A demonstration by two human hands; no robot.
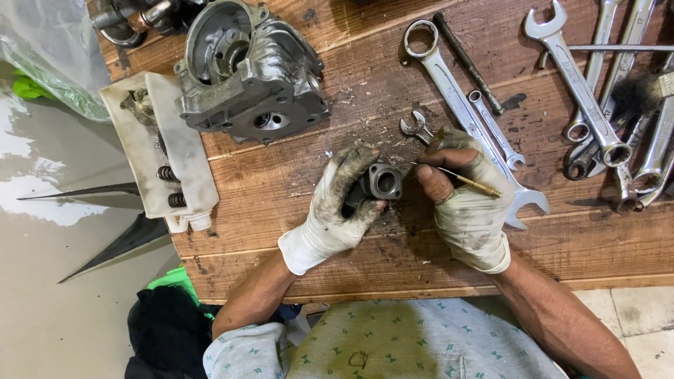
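We see two gloved hands at frame centre over a wooden surface (295,175). Left hand (337,210), dirty white glove, grip closed around a small dark metal part with a round bore (379,182), held just above the boards, bore facing the camera. Right hand (467,203), same kind of soiled glove, grip pinched shut on a thin brass-coloured pick (463,181); its fine tip points left and reaches the part's flange edge. We cannot tell whether the tip is actually touching.

Upper left of centre: a grey engine casting (253,77) sits on the surface, well apart from the hands. Left of it, a white tray (179,151) hangs over the surface edge, with small dark springs (172,186) in it.

Just above the hands lies a small open-ended spanner (418,126). A long combination wrench (456,105) runs diagonally from upper centre down behind the right hand, with a smaller wrench (495,133) beside it. A dark rod (467,63) lies above those. A pile of more wrenches (597,98) fills the upper right.

Grit and dark debris are scattered on the boards around the hands. Bottom centre shows a pale patterned shirt (393,344), and a black cloth (168,333) at lower left.
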